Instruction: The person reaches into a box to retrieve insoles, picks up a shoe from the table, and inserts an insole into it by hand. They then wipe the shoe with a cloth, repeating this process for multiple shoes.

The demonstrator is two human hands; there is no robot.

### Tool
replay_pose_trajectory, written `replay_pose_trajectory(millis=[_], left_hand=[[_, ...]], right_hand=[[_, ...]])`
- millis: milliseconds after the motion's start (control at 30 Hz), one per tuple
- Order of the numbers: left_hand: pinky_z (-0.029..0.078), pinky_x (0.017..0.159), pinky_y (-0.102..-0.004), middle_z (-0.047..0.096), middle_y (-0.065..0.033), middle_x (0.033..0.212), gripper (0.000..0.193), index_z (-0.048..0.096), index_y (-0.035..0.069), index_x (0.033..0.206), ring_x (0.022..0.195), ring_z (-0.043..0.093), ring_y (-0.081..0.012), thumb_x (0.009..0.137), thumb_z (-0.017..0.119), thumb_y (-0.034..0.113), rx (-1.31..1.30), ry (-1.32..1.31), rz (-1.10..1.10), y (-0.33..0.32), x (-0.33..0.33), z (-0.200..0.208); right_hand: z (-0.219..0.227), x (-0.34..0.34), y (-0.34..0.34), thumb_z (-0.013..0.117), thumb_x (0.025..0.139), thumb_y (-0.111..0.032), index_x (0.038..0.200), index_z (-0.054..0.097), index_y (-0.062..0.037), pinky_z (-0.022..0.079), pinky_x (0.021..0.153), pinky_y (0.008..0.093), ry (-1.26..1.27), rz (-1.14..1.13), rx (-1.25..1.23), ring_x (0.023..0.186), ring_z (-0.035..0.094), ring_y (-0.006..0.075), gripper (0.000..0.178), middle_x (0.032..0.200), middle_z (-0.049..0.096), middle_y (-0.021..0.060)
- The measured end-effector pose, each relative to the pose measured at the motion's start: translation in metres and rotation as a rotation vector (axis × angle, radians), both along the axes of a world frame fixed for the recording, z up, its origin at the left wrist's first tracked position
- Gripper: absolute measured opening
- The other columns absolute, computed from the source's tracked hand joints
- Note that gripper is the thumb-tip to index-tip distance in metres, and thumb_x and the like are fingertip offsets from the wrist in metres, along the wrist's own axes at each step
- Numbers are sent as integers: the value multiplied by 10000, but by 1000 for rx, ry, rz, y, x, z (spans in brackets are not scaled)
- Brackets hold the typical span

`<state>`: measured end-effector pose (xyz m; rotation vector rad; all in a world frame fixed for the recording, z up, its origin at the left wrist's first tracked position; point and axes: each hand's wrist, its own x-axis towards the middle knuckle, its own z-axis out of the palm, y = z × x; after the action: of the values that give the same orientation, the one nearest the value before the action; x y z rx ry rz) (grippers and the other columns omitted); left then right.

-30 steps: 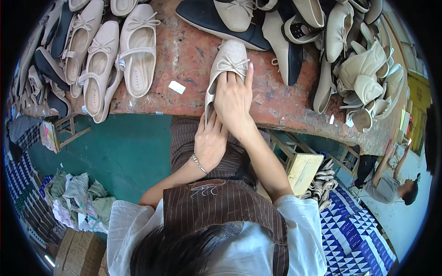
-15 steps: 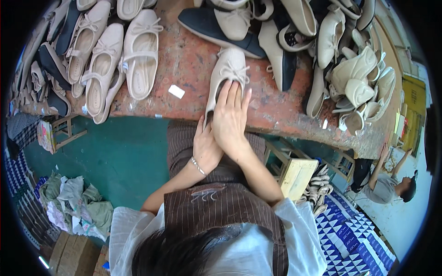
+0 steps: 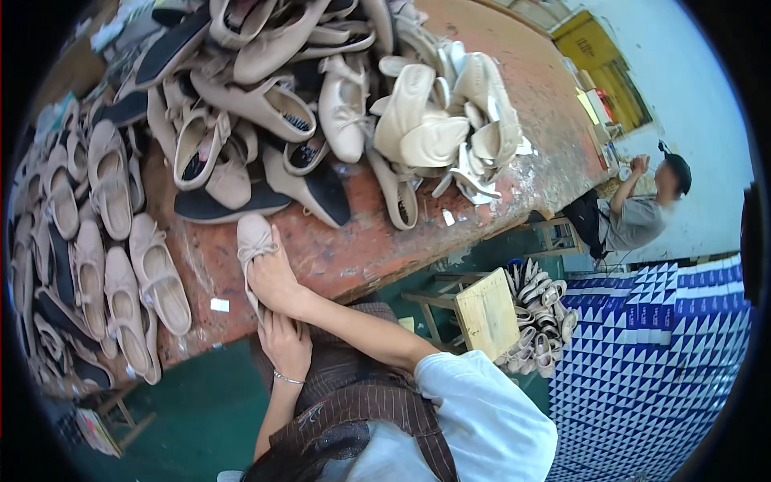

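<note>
Head view: I note that the view has swung right; the shoe pile now sits nearer centre. Work in hand is unaffected: the beige shoe remains at the near edge of the surface, toe outward. Right hand: fingers inserted in the shoe's opening. Left hand: against the heel. From here, I cannot tell whether either is clamped on it.

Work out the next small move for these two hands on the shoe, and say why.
Perhaps press the right hand gently down into the shoe while the left hand steadies its back end: the right hand lies over the opening, just behind the bow, and the left hand is at the back end.
</note>
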<state>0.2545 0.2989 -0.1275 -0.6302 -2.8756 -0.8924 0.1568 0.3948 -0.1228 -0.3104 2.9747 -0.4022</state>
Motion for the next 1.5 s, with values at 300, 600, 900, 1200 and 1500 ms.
replay_pose_trajectory(millis=[300,600,900,1200,1500], left_hand=[[494,940,-354,628,-106,1157,690,574,-33,1229,1039,628,-242,552,703,7,1100,-610,326,-160,-41,67],[401,1037,-396,570,-233,1306,425,518,-48,1308,1200,544,-372,927,606,117,-615,609,787,-292,-254,244],[504,953,-458,441,-216,1437,437,679,78,1062,1313,423,-391,728,809,328,-81,389,-79,2,-252,129],[396,1052,-417,506,-156,1431,211,723,54,912,1286,511,-350,759,776,189,404,-178,-41,-68,-213,158],[342,1105,-493,472,-130,1465,250,739,56,899,1335,429,-366,684,654,-36,-23,-37,-143,-96,-100,49]], right_hand=[[119,42,166,547,876,26,1049,700,16,526,840,322,519,-594,-1005,938,677,196,232,1028,716,109],[142,-49,209,700,852,-237,1284,575,2,461,848,450,455,-933,-298,900,649,306,510,839,685,148],[138,10,134,470,1011,-128,1252,473,13,456,603,278,562,-360,-1681,667,533,123,280,913,564,72],[88,58,146,559,950,-496,1466,278,97,475,740,301,-292,-483,-1950,739,480,132,835,1078,543,99],[79,51,131,302,1044,-338,1368,436,81,512,704,297,-389,-592,-1649,777,563,153,546,1156,647,228]])
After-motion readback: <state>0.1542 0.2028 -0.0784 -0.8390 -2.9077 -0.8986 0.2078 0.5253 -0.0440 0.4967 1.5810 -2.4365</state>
